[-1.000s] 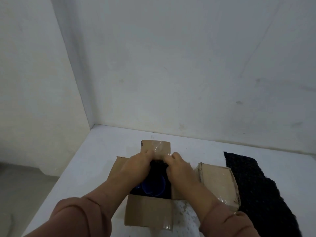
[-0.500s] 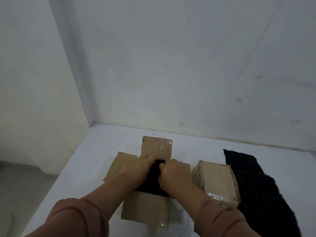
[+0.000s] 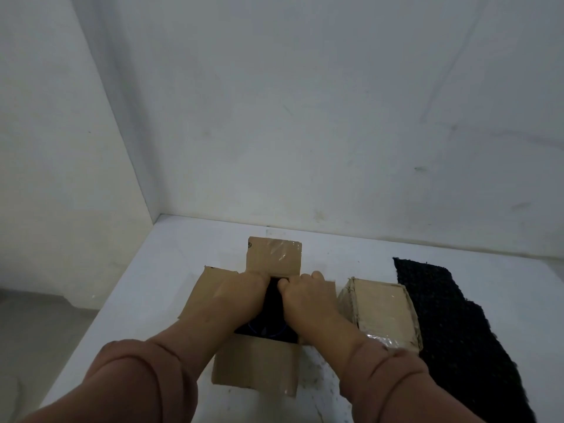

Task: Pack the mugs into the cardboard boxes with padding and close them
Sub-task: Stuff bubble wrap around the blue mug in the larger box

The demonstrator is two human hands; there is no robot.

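Cardboard boxes: two. One open box (image 3: 256, 366) with four flaps spread, and one closed box (image 3: 381, 312) wrapped in clear tape, just beside it on the right. Mugs: one visible, a blue mug (image 3: 268, 329) inside the open box, mostly hidden. Dark padding: one loose sheet (image 3: 451, 325) on the surface (image 3: 158, 288); further dark material inside the open box. Hands: two, left hand (image 3: 241, 296) and right hand (image 3: 308, 296).
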